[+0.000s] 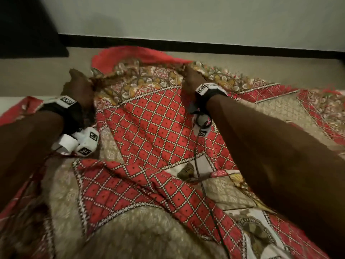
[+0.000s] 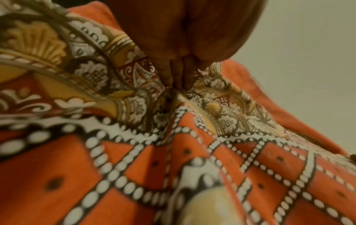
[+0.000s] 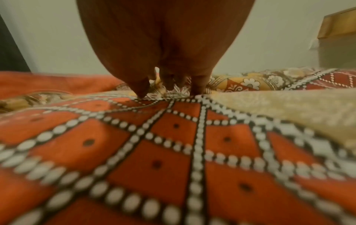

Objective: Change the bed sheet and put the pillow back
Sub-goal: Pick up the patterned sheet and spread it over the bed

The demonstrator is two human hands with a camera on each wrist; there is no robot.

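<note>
Sheet: red patterned bed sheet point(image 1: 158, 128) is lying rumpled across the bed.
Left hand point(image 1: 79, 88): is gripping the sheet's floral border, fingers point(image 2: 173, 73) pinching a bunch.
Right hand point(image 1: 190, 77): is clutching the same border, fingertips point(image 3: 198, 86) curling into the cloth.
Wall point(image 1: 186, 19): is standing pale beyond the bed.

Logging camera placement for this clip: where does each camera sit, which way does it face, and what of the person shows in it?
Head: worn on the head, looking forward and down at the patterned bed sheet; both forearms, left hand and right hand show.
Left wrist: looks along the left hand, whose fingers pinch a gather of sheet.
Right wrist: looks along the right hand, whose fingers pinch the sheet; a wall lies beyond.
Shared: all three show the red diamond-grid cloth.
</note>
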